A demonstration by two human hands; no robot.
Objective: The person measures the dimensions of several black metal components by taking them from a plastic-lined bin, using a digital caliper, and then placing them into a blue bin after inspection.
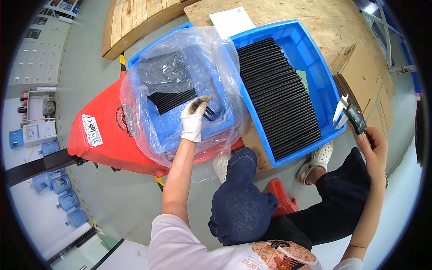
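A blue bin (315, 67), with a plastic-lined bin (168, 128) to its left, holds black rods (276, 101). Left of it, the gloved left hand (193, 119) curls, grip unclear; right of it, the right hand (377, 150) clamps a caliper (355, 118)

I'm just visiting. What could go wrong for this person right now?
The loose plastic liner around the gloved left hand might snag the few dark rods it appears to hold. The caliper in the bare right hand, its jaws apart near the rim of the right-hand blue bin, could knock against that edge.
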